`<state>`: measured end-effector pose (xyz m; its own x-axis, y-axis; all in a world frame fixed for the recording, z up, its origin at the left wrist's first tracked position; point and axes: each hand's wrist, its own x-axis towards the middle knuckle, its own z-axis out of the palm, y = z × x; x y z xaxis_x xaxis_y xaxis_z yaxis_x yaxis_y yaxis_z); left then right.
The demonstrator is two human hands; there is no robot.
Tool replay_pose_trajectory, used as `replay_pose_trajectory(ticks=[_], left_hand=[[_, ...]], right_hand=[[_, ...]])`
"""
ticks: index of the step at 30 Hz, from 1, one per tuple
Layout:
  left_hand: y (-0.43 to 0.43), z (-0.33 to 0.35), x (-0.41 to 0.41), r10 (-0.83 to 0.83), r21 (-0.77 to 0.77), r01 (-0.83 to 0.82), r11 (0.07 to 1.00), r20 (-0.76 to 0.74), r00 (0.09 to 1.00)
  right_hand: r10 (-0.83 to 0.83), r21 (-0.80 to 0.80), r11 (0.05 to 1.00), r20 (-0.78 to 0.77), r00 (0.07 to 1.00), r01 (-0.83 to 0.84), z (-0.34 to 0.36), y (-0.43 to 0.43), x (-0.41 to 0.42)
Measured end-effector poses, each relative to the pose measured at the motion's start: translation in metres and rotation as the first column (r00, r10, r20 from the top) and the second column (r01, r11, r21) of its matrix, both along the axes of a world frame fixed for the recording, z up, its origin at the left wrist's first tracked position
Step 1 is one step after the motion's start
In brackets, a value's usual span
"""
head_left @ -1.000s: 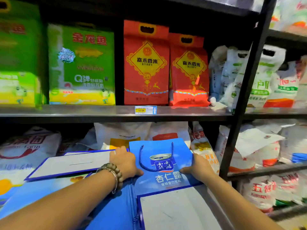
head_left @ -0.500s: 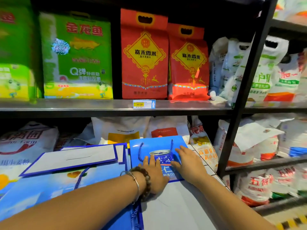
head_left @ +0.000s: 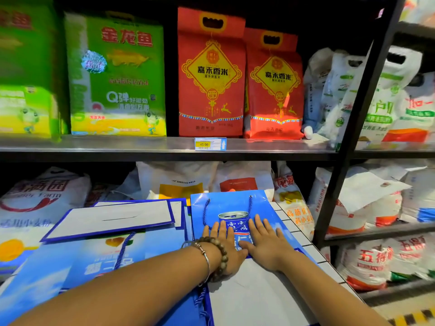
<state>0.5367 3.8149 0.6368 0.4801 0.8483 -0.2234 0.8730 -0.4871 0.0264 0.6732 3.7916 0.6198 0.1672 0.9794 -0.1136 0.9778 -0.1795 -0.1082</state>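
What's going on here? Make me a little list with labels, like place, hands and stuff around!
place: inside a shop
left hand: fingers straight, presses flat on the blue gift bag
right hand: flat beside the left one, presses on the same bag
bag: lies flat, with a can pictured on it
left wrist: bead bracelet
upper shelf: two red rice bags, a green bag, a price tag reading 45.00

You are facing a shelving rack with a black upright post (head_left: 359, 109). Its steel shelf (head_left: 94, 147) is carrying a price tag (head_left: 210, 144), red rice bags (head_left: 211, 74) and green rice bags (head_left: 117, 74). White flour sacks (head_left: 374, 262) are lying below. Hazard-striped floor (head_left: 412, 318) is showing at lower right.
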Motion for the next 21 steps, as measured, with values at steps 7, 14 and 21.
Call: replay_pose_trajectory(ticks=[7, 14, 21], left_hand=[[-0.018, 0.123, -0.039, -0.187, 0.052, 0.181, 0.982, 0.145, 0.972], [-0.053, 0.149, -0.161, -0.123, 0.087, 0.109, 0.99, 0.179, 0.976], [-0.1, 0.108, -0.25, 0.009, 0.058, -0.011, 0.998, 0.023, 1.0]], right_hand=[[0.04, 0.329, 0.943, 0.012, 0.999, -0.042, 0.043, -0.012, -0.032], [0.561, 0.394, 0.806, -0.274, 0.781, -0.441, 0.11, -0.048, -0.144], [0.854, 0.109, 0.52, -0.066, 0.515, -0.847, 0.106, -0.051, -0.202]])
